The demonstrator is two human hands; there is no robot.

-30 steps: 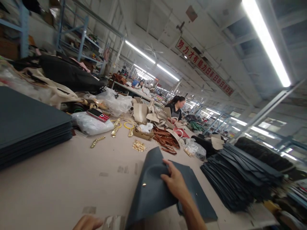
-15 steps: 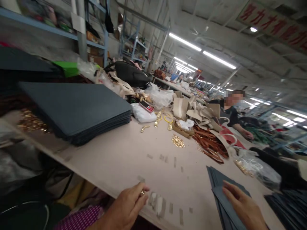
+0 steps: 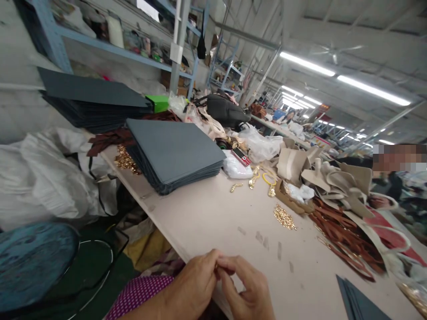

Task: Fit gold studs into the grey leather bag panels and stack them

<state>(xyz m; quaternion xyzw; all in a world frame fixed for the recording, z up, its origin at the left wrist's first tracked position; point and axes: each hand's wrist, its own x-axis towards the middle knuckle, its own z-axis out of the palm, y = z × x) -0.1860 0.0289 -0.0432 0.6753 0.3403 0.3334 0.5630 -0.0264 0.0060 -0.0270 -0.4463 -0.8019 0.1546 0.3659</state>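
Observation:
My left hand is closed at the table's near edge, its fingers curled inward. My right hand meets it there, thumb and forefinger pinched together against the left fingertips. A small gold-coloured metal piece showed in the left fingers a moment ago; the fingers now hide it, and what the right fingertips pinch is hidden too. Beyond the hands lies a loose heap of small gold-coloured metal pieces. At the lower right, dark grey flat panels lie partly out of the frame.
A tall stack of dark grey panels stands on the table at left, with another stack behind. Brown straps, a phone and a cardboard tray lie farther back. A blue stool is at lower left.
My right hand has left the grey panels at the right and come over to my left hand, where their fingertips meet. The view has swung to the right-hand side's opposite, leftward.

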